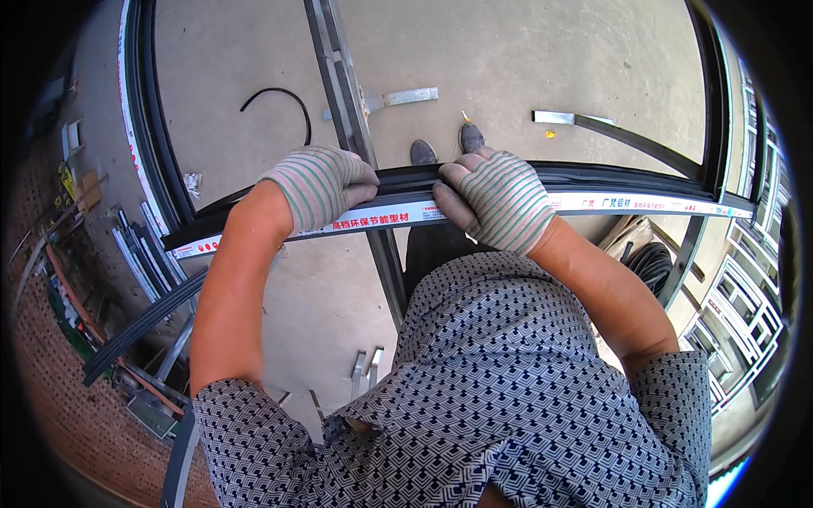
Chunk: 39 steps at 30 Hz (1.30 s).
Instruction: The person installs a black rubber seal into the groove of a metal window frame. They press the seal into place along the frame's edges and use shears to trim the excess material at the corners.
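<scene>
A large dark window frame (627,182) lies flat before me, with white printed protective film (584,203) along its near side. Both my hands wear knitted gloves with green stripes and grey fingertips. My left hand (322,186) is closed over the near rail, left of the middle, its fingers curled down on the black inner edge. A short way to the right, my right hand (500,196) grips the same rail, thumb and fingers pressed to its edge. Whether either hand pinches a thin strip there is hidden by the gloves.
A grey metal support bar (332,80) runs beneath the frame. On the floor lie a curved black strip (301,106) and a metal piece (411,96). Dark profiles (148,326) are at left; a black coil (650,269) and white frames (737,313) at right.
</scene>
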{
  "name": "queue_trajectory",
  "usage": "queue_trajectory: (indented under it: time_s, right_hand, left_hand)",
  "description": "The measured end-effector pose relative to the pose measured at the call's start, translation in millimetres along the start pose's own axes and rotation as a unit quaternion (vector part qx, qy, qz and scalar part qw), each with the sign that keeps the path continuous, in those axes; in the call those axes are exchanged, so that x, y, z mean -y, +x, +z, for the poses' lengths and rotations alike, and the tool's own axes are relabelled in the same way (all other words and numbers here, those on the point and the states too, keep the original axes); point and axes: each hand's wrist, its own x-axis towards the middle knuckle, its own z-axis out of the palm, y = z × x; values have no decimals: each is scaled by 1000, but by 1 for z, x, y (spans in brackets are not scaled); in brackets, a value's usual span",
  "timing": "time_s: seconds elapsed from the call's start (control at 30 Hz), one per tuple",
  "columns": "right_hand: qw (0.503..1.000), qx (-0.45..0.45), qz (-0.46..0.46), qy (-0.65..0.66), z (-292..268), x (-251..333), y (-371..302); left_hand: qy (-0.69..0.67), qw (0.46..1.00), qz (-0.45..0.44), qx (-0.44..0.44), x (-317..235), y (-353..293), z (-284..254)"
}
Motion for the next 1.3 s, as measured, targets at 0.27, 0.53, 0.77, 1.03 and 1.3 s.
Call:
queue_trajectory:
  time_s: [0.27,0.53,0.77,1.03,1.3]
  right_hand:
    - [1000,3,5,4,-3,1,1]
    - [1000,-7,0,9,-2,2,1]
    - [1000,-6,-18,5,-3,2,2]
    - [1000,-12,-23,10,-4,1,2]
    - [999,-15,-31,4,-4,0,1]
  left_hand:
    - [96,992,70,-43,4,-3,7]
    - [35,993,74,-80,10,-8,11]
    - [106,986,92,-86,9,-4,14]
    - [43,994,73,-70,10,-4,8]
    - [-1,989,74,-127,-2,-19,23]
